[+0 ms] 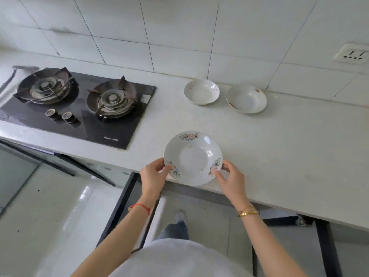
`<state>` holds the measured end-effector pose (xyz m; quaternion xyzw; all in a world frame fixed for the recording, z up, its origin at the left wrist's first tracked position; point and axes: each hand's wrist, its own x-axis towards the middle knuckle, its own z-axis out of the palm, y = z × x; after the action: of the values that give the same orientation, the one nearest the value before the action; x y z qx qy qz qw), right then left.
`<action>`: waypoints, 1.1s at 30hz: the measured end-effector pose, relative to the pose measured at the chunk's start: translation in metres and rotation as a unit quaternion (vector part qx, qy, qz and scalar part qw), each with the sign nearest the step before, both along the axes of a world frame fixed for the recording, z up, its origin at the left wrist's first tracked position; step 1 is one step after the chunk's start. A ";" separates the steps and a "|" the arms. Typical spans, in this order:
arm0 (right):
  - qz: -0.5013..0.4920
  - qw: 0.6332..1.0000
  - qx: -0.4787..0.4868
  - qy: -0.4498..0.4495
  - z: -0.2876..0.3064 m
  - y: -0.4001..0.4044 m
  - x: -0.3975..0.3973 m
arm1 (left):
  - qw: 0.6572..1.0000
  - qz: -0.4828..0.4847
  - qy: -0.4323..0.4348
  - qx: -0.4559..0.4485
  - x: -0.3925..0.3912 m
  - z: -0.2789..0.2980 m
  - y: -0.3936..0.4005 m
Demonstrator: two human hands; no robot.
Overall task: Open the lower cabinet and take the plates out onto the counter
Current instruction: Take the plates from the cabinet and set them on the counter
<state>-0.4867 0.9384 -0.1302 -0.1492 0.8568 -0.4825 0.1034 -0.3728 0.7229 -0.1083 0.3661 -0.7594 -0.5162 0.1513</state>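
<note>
A white deep plate with flower prints is over the front edge of the white counter. My left hand grips its left rim and my right hand grips its right rim, thumbs on top. Whether the plate rests on the counter or hovers just above it, I cannot tell. Two more white plates stand near the wall: one to the left and one to its right. Below the counter edge the lower cabinet door stands open, dark framed.
A black two-burner gas hob is set into the counter on the left. A wall socket sits on the tiles at the right. A second dark cabinet frame is below right. My foot stands on the tiled floor.
</note>
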 end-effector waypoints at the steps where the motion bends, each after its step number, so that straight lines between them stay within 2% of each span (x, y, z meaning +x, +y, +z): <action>1: -0.003 1.000 0.003 0.000 -0.002 -0.011 -0.011 | 1.000 -0.003 -0.008 0.003 -0.012 -0.002 -0.012; 15: -0.028 0.998 0.037 -0.029 -0.029 -0.094 -0.117 | 0.998 -0.003 -0.056 0.041 -0.128 -0.031 -0.095; 33: -0.028 0.996 0.064 -0.060 -0.047 -0.102 -0.131 | 0.994 -0.029 -0.080 0.074 -0.142 -0.051 -0.107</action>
<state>-0.6174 0.8363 -0.1767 -0.0892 0.8819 -0.4379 0.1503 -0.5145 0.6164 -0.1595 0.3943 -0.7389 -0.5443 0.0478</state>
